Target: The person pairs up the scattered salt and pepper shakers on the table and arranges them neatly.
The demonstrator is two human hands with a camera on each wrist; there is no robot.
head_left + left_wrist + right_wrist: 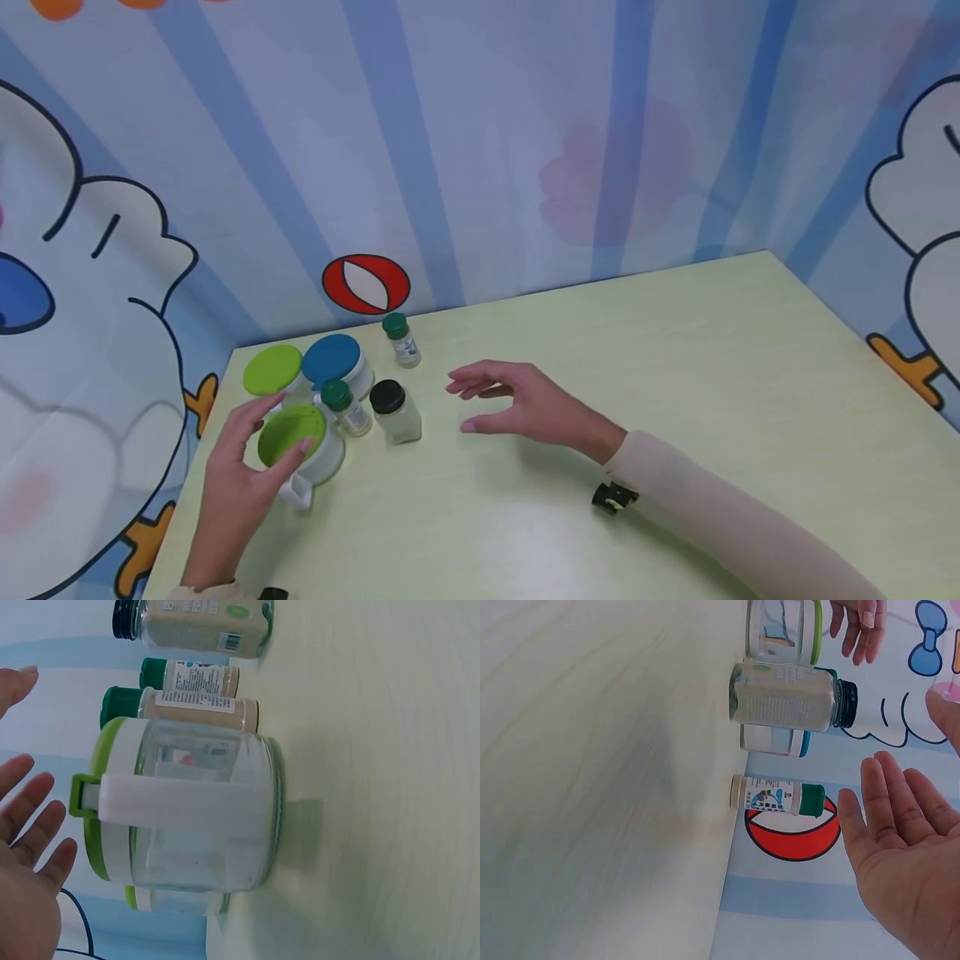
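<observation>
Both empty, fingers loose: my left hand [242, 477] hovers by the nearer green-lidded jar [328, 454], right hand [521, 402] near the black-capped bottle [399, 417]; likely reaching, gripping needs fingers curled.

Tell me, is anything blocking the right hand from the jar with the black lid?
Nothing I can see: only bare table shows between the right hand and the jar. The back green-capped bottle stands behind, off that path.

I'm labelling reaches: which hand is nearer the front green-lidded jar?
Left. The left hand hovers close above the front jar, apart from it; the right hand is off to the jar's right, past the black-capped bottle.
</observation>
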